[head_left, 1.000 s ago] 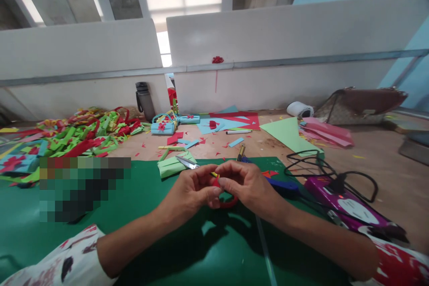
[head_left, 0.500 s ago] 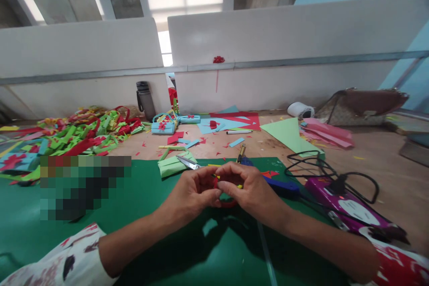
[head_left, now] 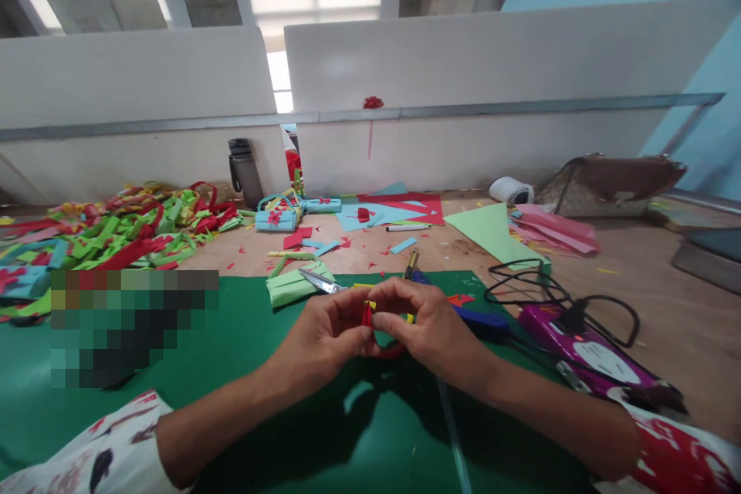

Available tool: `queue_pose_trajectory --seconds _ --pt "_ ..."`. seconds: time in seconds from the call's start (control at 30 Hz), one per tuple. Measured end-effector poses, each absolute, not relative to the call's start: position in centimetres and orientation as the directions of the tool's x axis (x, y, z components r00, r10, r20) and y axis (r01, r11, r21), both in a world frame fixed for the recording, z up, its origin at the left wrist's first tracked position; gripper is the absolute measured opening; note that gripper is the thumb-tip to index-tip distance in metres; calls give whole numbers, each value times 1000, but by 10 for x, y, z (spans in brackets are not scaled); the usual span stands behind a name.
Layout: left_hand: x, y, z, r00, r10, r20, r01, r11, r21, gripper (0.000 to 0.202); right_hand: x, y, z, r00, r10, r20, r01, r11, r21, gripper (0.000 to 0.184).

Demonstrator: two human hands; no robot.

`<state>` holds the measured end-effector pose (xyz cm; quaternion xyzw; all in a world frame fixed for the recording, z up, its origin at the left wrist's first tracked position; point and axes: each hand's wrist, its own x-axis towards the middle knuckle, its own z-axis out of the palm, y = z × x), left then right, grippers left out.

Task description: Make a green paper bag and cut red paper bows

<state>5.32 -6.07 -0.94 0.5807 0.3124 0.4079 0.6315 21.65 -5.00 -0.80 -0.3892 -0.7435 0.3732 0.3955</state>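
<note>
A small folded piece of red paper is pinched at the fingertips of both hands, above the green cutting mat. My left hand grips it from the left with fingers curled. My right hand is closed on it from the right, thumb and fingers together. Just beyond my left hand lie scissors, their blades on a light green paper purse; my hands cover the rest. A red curved edge shows below my fingers, and I cannot tell what it belongs to.
A blue glue gun lies beyond my right hand, near a box cutter. The purple power strip and its black cable are at right. Paper strips are heaped at left. A bottle and handbag stand behind.
The view has shifted slightly, so the scene sits a little further left. More of the red paper shows between my fingertips; both hands keep their pinch.
</note>
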Motion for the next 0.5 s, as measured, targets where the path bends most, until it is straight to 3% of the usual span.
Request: queue_pose_trajectory --seconds 0.23,0.5 --pt "49 -60 -8 461 887 40 -116 16 993 39 218 -47 -6 -376 877 299 304 422 -854 14" --pt "52 -57 -9 315 945 -84 -70 111 991 36 218 -48 -8 -378 864 332 343 464 -817 17"
